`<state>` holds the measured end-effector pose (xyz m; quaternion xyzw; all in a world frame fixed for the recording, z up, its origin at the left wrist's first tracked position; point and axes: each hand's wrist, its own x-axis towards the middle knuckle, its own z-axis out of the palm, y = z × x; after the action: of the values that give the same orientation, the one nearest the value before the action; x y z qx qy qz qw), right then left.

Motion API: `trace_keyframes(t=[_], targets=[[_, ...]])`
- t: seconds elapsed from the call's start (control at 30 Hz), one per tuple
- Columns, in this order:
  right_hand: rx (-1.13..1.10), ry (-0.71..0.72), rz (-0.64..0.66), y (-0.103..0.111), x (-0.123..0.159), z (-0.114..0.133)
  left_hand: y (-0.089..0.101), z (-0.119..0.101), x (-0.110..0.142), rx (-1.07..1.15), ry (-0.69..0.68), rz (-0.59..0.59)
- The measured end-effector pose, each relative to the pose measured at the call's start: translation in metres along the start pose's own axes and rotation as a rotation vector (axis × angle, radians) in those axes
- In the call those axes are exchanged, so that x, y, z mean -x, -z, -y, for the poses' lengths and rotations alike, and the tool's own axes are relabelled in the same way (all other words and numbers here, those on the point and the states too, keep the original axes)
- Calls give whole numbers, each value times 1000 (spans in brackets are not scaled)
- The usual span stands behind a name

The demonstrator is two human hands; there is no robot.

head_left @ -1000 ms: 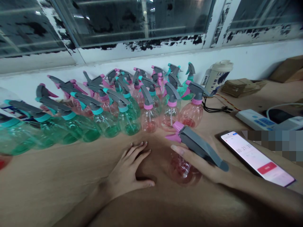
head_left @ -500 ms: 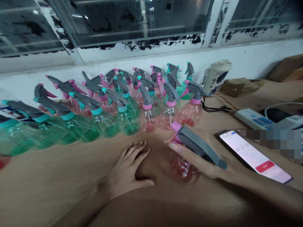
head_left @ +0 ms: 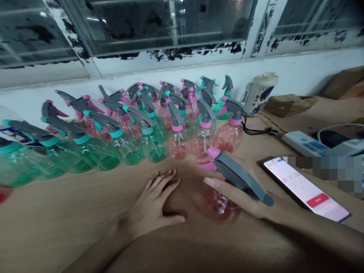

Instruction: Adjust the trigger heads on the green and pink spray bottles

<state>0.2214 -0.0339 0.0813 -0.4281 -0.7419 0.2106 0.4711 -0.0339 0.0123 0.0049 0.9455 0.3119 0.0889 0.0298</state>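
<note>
We're gripping one pink spray bottle (head_left: 218,208) in right hand (head_left: 248,204), resting left hand (head_left: 149,208) spread, empty, on tabletop (head_left: 71,212); one phone (head_left: 305,189) is lying right.

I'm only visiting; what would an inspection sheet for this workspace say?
Surface: flat light-brown wood-look tabletop.
Job's things: round translucent pink plastic spray bottle in the right hand; round green plastic spray bottles and more pink ones behind.
Clutter: white lidded cylindrical cup, lit rectangular smartphone, folded brown cardboard.
Grips: left hand palm down on the tabletop, holding nothing; right hand closed around its bottle.
Cables: white cable near long white plastic power strip; thin black cord near the cup.
Surroundings: white wall, dark glass windows.
</note>
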Motion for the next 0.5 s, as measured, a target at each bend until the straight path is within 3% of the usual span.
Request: trace_keyframes(t=[0.2,0.5], targets=[[-163,-11,-59,-4,3,-2,1,0,-1,8,8,2],[11,7,-38,-1,1,0,1,0,-1,0,1,-5]])
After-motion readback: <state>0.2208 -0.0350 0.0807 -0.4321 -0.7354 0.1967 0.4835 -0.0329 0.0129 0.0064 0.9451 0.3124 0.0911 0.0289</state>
